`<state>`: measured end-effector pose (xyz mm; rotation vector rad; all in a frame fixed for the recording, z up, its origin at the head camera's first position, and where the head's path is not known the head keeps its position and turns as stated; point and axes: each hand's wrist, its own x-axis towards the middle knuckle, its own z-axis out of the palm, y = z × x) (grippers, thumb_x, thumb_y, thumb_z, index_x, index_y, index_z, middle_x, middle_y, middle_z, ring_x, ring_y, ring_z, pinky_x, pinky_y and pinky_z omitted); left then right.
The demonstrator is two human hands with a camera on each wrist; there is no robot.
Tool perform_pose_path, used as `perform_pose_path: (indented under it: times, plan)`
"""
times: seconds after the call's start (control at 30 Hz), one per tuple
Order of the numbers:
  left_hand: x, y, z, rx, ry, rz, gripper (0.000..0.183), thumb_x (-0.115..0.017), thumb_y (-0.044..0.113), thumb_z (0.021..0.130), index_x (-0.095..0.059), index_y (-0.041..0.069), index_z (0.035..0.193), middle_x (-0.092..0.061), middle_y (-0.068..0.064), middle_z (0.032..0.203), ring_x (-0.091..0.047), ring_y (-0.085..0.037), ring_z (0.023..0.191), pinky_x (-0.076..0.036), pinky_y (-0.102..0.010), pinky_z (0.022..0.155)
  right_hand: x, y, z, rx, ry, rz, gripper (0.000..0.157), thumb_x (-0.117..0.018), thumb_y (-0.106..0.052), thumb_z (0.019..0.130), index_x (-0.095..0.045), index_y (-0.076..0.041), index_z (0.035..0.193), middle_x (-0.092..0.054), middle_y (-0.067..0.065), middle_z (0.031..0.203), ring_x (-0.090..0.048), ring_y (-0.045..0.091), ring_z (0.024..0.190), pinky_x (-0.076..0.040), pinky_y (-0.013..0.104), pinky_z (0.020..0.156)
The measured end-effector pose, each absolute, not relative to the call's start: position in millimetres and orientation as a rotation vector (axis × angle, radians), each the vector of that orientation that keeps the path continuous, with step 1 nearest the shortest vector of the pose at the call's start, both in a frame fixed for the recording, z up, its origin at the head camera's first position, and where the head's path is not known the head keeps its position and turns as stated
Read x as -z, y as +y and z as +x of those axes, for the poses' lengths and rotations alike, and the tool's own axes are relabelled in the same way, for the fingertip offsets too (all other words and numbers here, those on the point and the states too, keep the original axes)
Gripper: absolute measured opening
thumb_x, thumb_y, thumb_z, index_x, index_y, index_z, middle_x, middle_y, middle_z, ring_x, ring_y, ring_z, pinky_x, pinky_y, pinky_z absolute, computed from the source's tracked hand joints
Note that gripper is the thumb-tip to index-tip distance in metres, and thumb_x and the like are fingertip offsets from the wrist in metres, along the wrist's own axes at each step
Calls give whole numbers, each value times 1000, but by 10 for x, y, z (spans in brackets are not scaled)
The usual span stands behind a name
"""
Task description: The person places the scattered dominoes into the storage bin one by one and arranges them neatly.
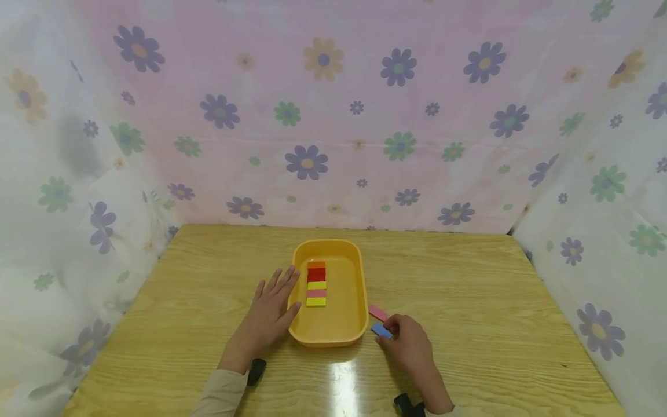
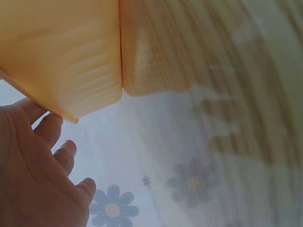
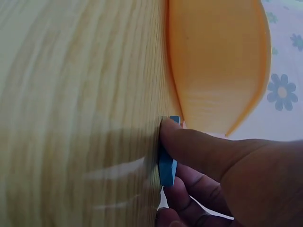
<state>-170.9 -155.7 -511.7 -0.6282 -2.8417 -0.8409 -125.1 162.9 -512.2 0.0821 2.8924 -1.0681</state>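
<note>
A yellow plastic tray (image 1: 350, 339) stands on the table. Inside it, along the left, several small flat blocks lie in a row: an orange block (image 1: 316, 265), a red block (image 1: 316, 274), a pink block (image 1: 316, 293) between two yellow ones. With fingers spread, my left hand (image 1: 268, 318) rests against the tray's left rim; the left wrist view shows its fingertips at the edge. My right hand (image 1: 411, 344) pinches a blue block (image 3: 168, 165) between thumb and fingers, close over the tabletop. Just beyond it, beside the tray's right wall, lies another pink block (image 1: 377, 313).
The wood-grain table (image 1: 469, 278) extends to both sides of the tray. A flowered curtain (image 1: 354, 127) hangs behind and along both sides. Dark wrist devices (image 1: 256, 372) are seen under both wrists.
</note>
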Motion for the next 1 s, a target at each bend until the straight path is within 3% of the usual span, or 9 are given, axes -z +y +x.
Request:
perform_pose_path:
  times: [0.53,1.0]
  plan:
    - [5131,-1569,-1711,849,-2856,-631,64,-57,30,104,-34,9,160,-25,-5,168,-17,-38,156,-9,-68,121,5189,1679,-1103,1152,2855,-63,18,-81,-9,86,-68,-7,99,-59,1,88,-48,12,78,-42,25,66]
    - [5119,-1559,-1707,863,-2855,-623,64,-57,30,104,-34,9,159,-24,-5,168,-16,-39,156,-9,-68,121,5065,1679,-915,1287,2823,-153,20,-81,-5,85,-67,-11,98,-59,-3,91,-50,8,82,-48,24,75]
